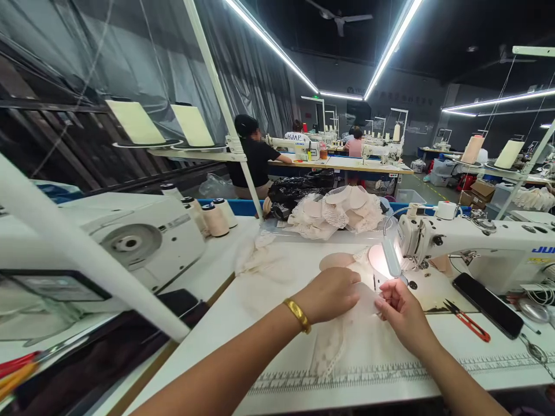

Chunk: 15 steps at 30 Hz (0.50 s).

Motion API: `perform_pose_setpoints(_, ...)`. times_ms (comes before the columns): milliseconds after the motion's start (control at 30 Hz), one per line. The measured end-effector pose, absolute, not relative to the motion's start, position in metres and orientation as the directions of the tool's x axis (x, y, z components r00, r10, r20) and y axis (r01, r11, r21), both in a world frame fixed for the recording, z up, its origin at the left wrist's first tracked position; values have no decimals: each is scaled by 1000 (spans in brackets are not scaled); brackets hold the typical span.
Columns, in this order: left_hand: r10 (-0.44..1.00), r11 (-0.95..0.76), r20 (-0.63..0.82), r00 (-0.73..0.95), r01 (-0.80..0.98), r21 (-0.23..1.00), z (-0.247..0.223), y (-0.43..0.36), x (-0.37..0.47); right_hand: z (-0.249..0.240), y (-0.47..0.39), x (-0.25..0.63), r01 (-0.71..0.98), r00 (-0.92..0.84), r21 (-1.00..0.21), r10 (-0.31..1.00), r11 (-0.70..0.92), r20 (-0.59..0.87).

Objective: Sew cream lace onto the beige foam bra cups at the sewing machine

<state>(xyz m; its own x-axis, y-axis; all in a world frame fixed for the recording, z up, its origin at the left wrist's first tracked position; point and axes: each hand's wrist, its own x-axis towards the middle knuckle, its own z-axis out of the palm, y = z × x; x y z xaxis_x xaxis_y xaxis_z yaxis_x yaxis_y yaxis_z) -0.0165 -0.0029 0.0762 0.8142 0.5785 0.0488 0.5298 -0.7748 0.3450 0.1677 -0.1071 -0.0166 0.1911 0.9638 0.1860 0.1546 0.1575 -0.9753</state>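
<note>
A sheer cream lace fabric piece (327, 346) hangs over the table's front part. My left hand (333, 294), with a gold bracelet at the wrist, has its fingers closed on the fabric's upper part. To its right, my right hand (401, 315) pinches the same fabric's edge between thumb and fingers. Just beyond the hands lie a beige rounded cup (337, 261) and a second cup (379, 259), brightly lit by the lamp. Both hands are in front of the needle area of the white sewing machine (468, 240). The fingertips of my left hand are partly hidden.
Orange-handled thread snips (470, 322) and a black phone (488, 303) lie right. A ruler strip (368, 375) runs along the front edge. Behind stands a pile of lace cups (338, 211); thread cones (215, 219) stand left. A person in black (249, 162) sits farther back.
</note>
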Motion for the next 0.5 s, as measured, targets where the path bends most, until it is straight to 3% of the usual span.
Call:
perform_pose_setpoints(133, 336, -795, 114, 935, 216, 567, 95, -18, -5, 41, -136, 166, 502, -36, -835, 970, 226, 241)
perform_pose_setpoints(233, 100, -598, 93, 991, -15, 801, 104, -28, 6, 96, -157, 171, 661, -194, -721, 976, 207, 103)
perform_pose_setpoints(300, -9, -443, 90, 996, -84, 893, 104, -32, 12, 124, -165, 177, 725, -253, -652, 966, 219, 43)
perform_pose_setpoints(400, -2, -367, 59, 998, -56, 929, 97, -33, 13, 146, -168, 188, 780, -293, -561, 954, 276, 62)
perform_pose_setpoints(500, 128, -358, -33, 991, 77, 931, 91, -31, 6, 150, -165, 197, 829, -259, -477, 957, 290, 132)
